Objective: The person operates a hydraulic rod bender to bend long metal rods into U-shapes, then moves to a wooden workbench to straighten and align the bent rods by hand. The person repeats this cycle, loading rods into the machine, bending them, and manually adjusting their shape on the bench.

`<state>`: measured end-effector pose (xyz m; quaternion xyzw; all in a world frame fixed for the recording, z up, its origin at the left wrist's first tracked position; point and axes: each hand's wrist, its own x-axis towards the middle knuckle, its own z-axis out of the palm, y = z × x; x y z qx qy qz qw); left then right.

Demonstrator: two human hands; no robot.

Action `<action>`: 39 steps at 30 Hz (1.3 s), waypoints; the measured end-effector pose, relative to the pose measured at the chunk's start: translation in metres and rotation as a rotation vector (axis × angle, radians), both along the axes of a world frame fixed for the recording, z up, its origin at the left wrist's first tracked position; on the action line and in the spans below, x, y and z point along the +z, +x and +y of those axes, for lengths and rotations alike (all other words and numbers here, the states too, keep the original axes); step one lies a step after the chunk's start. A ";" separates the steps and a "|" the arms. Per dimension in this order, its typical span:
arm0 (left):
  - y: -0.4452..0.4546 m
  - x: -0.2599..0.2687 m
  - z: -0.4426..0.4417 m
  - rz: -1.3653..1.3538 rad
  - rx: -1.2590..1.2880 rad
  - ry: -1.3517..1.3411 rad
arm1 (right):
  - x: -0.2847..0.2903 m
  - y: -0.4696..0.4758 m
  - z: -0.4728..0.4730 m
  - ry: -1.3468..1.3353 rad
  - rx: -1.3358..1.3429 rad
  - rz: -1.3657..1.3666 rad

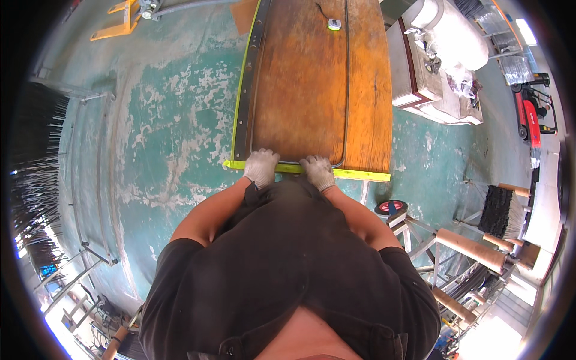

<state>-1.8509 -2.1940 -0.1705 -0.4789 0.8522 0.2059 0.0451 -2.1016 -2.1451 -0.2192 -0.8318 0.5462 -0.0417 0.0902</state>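
A wooden worktable [371, 103] stretches away in front of me, with yellow-green tape [360, 174] along its near edge. On it lies a long frame of thin metal rod [347, 90] with rounded corners. My left hand [262, 165], in a pale knit work glove, rests at the near end of the frame, by its left corner. My right hand [317, 171], gloved alike, is at the same end, left of the right corner. The fingers of both curl over the rod and table edge; their undersides are hidden. A tape measure [334, 24] lies at the far part of the tabletop.
A dark strip with holes [245, 117] runs along the table's left side. Wrapped bundles [450, 40] and pale boxes [405, 85] stand at the right. A metal rack with cardboard tubes [470, 247] is at lower right, a yellow pallet jack [128, 22] at upper left, a red forklift [528, 114] far right.
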 end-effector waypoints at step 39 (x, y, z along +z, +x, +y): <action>0.016 -0.016 0.007 0.255 0.120 -0.002 | 0.043 -0.040 -0.014 0.196 -1.046 -0.003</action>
